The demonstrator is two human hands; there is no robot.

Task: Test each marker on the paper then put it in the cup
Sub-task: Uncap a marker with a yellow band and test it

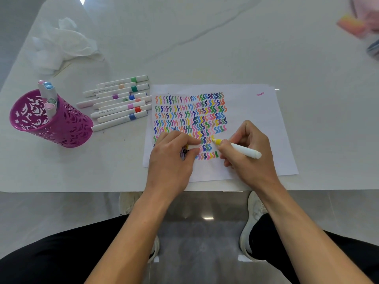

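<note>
A white sheet of paper lies on the table, filled with rows of coloured squiggles. My right hand grips a white marker with a yellow tip, its tip touching the paper beside the squiggles. My left hand rests on the paper and pinches a small white marker cap. Several capped white markers lie in a loose pile left of the paper. A purple cut-out cup stands at the far left with several markers upright in it.
Crumpled white tissue lies at the back left. A blurred pink and orange object sits at the far right corner. The table's front edge runs just below the paper. My legs and white shoes show beneath it.
</note>
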